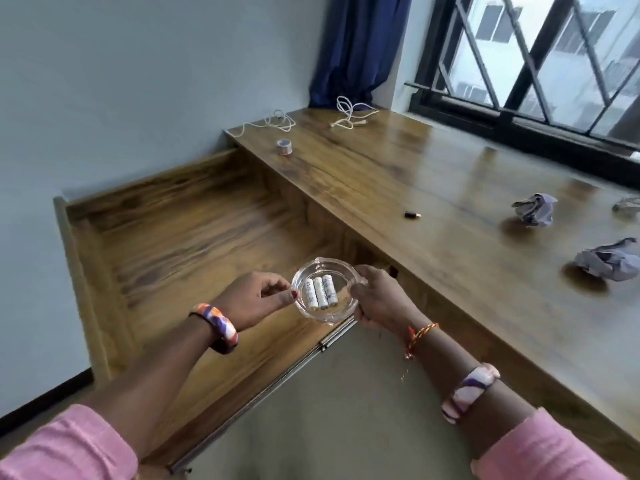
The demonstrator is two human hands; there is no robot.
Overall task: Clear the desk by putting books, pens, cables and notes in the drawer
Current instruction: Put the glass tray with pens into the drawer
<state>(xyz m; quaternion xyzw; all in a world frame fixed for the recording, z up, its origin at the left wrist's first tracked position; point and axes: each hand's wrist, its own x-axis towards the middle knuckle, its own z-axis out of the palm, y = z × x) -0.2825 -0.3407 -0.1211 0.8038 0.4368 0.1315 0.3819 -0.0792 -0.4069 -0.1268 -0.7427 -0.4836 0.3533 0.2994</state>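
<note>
Head view. Both hands held a clear glass dish [325, 292] above the near corner of the open drawer [180, 237], close to the desk edge. Right hand [377, 299] gripped the dish's right rim, fingers curled round it. Left hand [256, 299] pinched the left rim between thumb and fingertips. Three white batteries [320, 292] lay side by side in the dish.

The drawer was pulled well out from the desk [433, 188]; its wooden floor showed bare where visible.

On the desk, far end: two white cables [348, 114], loosely coiled, one near the back corner, the other [273, 121] at the left edge. A small roll of tape [284, 145] stood near the latter. A small dark item [412, 214] lay mid-desk; what it was could not be told. Two crumpled papers [535, 209] [609, 259] sat to the right, apart from each other; a third [628, 203] was cut off by the frame edge.

Blue curtain [356, 46] and barred window [540, 57] stood behind the desk.
</note>
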